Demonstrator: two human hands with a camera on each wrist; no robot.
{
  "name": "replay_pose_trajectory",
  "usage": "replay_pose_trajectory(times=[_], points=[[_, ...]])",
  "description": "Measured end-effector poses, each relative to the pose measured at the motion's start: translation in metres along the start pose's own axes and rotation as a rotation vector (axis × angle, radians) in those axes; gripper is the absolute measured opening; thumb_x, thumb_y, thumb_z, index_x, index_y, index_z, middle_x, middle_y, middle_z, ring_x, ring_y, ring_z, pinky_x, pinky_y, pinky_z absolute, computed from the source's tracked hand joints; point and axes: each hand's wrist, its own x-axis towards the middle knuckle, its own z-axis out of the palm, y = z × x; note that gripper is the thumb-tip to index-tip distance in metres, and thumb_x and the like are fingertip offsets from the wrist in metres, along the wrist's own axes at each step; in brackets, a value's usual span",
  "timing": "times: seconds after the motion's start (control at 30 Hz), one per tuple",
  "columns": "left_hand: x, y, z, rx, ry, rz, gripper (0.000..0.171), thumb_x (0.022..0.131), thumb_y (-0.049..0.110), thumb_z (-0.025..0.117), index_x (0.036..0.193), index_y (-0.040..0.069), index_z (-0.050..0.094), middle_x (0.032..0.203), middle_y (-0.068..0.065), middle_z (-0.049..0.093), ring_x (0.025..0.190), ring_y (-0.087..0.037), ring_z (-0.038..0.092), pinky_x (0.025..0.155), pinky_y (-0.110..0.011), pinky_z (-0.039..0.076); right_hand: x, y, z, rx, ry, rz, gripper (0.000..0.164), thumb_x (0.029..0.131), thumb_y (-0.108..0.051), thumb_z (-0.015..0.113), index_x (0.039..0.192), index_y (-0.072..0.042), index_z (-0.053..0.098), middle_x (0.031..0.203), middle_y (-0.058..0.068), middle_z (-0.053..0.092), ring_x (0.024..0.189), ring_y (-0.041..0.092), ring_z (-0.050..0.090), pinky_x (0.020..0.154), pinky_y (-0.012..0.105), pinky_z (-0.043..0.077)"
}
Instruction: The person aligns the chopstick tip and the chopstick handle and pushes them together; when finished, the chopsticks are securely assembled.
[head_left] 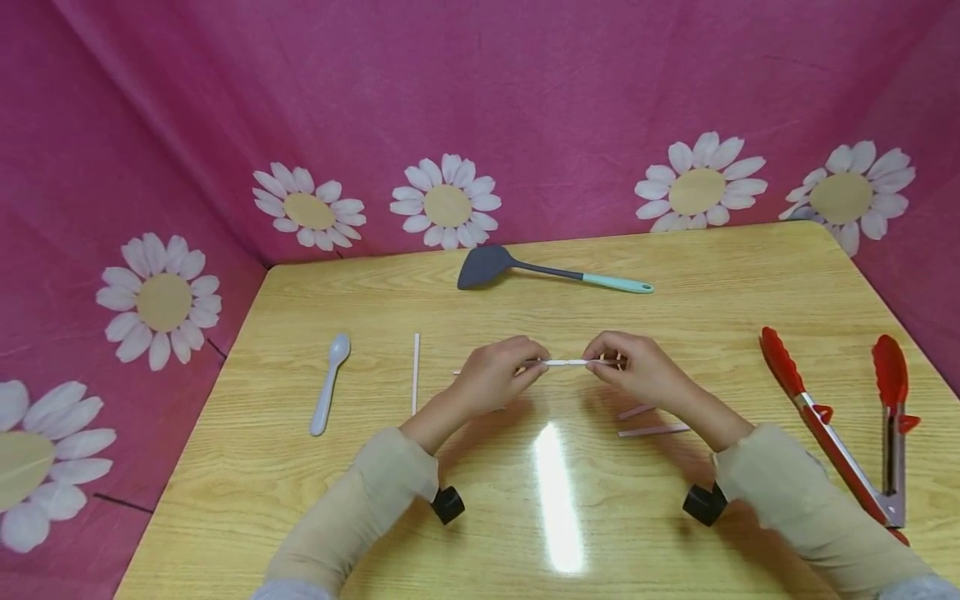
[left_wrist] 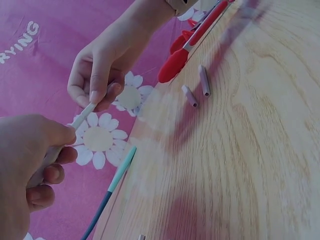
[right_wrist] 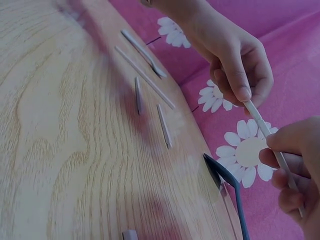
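Note:
A thin white stick (head_left: 566,362) is held level above the table between both hands, one end in each. My left hand (head_left: 497,373) pinches its left part between thumb and fingers. My right hand (head_left: 647,372) pinches the right part in the same way. Between the fingertips a short stretch shows, with a notch or joint near its middle in the right wrist view (right_wrist: 261,122); whether the stick is whole there I cannot tell. The outer ends are partly covered by the fingers.
A long pale stick (head_left: 416,375) lies left of the hands, with a white spoon (head_left: 328,392) farther left. Two short pale pieces, one the lower stick (head_left: 652,431), lie under the right forearm. Behind is a turner (head_left: 487,267); red-tipped tongs (head_left: 840,450) lie spread at right.

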Motion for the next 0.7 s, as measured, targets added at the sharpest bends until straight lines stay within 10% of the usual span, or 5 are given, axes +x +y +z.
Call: replay_pose_trajectory(times=[0.7], points=[[0.001,0.007,0.000,-0.113,0.054,-0.056,0.004,0.086,0.016,0.060,0.086,0.012,0.063,0.081,0.003,0.061,0.070,-0.005,0.055,0.062,-0.018,0.043,0.000,-0.014,0.001,-0.011,0.027,0.073,0.002,0.083,-0.007,0.063,0.082,-0.006,0.062,0.063,-0.004,0.049,0.051,0.007,0.036,0.045,0.022,0.032]])
